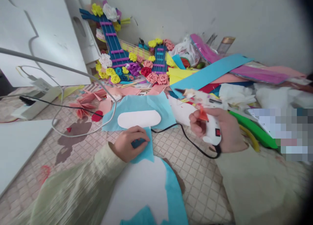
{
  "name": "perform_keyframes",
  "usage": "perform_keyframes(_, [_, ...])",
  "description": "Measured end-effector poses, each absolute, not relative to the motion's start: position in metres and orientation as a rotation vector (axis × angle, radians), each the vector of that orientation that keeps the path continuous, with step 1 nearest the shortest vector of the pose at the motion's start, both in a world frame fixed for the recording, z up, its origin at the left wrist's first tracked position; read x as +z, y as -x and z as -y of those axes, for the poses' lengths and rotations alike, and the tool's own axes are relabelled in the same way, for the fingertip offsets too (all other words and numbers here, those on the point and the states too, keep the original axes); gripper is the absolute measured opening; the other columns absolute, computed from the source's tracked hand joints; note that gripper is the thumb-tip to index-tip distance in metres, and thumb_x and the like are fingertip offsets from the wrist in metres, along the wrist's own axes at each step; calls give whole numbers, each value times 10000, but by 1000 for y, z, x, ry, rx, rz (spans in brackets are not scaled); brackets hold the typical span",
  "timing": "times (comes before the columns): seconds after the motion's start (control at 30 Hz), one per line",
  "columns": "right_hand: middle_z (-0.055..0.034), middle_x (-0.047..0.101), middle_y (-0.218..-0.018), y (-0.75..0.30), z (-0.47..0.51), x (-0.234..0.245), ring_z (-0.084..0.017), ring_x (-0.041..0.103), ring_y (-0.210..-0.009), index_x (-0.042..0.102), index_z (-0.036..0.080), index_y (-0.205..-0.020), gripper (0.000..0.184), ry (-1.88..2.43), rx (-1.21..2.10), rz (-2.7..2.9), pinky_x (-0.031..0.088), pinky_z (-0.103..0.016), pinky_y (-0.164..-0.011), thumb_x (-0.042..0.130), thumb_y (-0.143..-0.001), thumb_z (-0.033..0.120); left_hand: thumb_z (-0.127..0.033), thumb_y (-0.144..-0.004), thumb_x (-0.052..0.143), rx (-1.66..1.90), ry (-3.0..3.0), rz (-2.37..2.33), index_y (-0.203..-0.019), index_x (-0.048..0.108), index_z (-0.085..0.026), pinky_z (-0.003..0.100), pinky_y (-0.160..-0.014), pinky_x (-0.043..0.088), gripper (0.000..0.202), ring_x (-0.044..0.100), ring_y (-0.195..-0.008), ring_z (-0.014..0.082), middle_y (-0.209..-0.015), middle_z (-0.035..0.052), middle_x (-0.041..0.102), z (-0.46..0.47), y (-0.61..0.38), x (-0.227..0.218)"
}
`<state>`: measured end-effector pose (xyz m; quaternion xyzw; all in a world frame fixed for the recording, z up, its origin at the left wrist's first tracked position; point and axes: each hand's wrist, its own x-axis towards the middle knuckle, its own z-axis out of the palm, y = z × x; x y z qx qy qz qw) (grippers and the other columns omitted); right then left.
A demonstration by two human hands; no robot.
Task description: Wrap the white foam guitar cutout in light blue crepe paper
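My left hand is closed, pinching a strip of light blue paper against the top of a white board shape that lies in front of me. My right hand grips a white glue gun with an orange trigger and a red switch; its nozzle points left, above a white piece. The gun's black cord runs across the floor mat. A white rounded oblong lies on a light blue sheet just beyond my left hand.
Paper guitars with blue necks and coloured paper flowers are piled at the wall. Coloured sheets and white tissue spread to the right. A power strip with grey cable lies left, beside white boards.
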<state>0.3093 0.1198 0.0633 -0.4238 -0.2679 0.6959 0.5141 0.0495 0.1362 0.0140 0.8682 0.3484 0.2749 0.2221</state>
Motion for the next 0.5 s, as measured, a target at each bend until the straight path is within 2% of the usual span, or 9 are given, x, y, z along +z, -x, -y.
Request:
perform_keyframes(0.2, [-30, 603, -600, -331, -128, 70, -95, 499, -422, 577, 156, -705, 158, 1051, 1322, 455, 379, -190, -352, 444, -683, 239, -125, -740, 512, 782, -2453, -908, -753, 673, -132, 267, -641, 502, 161, 605, -710, 151, -793, 88, 622, -139, -48, 13])
perform_keyframes(0.5, [22, 591, -536, -314, -127, 42, -99, 530, -382, 547, 158, -768, 114, 1235, 1207, 482, 425, -198, -348, 553, -696, 246, -148, -747, 492, 824, -2509, -852, -748, 671, -139, 255, -626, 514, 179, 610, -695, 147, -793, 83, 631, -144, -46, 6])
